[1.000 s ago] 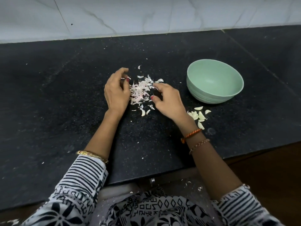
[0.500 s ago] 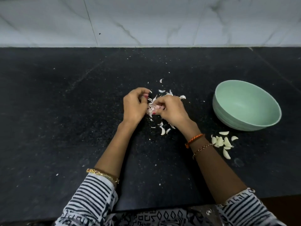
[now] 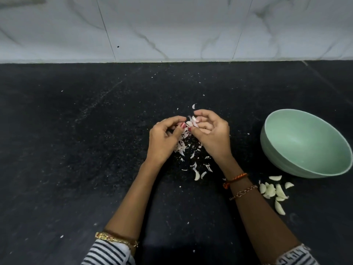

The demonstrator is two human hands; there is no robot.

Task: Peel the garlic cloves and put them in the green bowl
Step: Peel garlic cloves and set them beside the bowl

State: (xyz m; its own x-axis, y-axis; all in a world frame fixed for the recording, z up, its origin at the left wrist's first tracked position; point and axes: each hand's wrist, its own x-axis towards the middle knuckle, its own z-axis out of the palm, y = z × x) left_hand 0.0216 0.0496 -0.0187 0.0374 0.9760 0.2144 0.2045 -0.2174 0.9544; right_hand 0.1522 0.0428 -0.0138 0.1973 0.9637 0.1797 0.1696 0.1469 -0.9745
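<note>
Garlic clove (image 3: 192, 122), pale and partly sheathed in papery pinkish-white skin, sits pinched between the fingertips of both hands, raised just above the countertop (image 3: 76, 150). That surface is dark speckled stone, matte and dusted with tiny white flecks; behind it rises a wall of white tiles (image 3: 172, 25) with grey veining.

Directly beneath the hands lies a loose heap of peels (image 3: 183, 144), thin, curled and translucent, with a few more flakes trailing toward the person. To the right, well apart from the hands, the green bowl (image 3: 305, 144) stands on the counter: smooth, rounded, pale mint, and nothing shows inside it. Just in front of the bowl, beside the right forearm, rests a small cluster of peeled cloves (image 3: 273, 192), glossy, cream-white and crescent-shaped.

The left hand (image 3: 164, 140) has its fingers curled inward, thumb and forefinger meeting at the clove's left end; red polish shows on the thumbnail. The right hand (image 3: 212, 134) is likewise curled, palm turned partly upward, thumb and fingers holding the clove's right side. The 2 hands nearly touch at the fingertips. Thread and bead bracelets (image 3: 236, 184) circle the right wrist, a gold bangle (image 3: 114, 240) the left, above striped sleeves.
</note>
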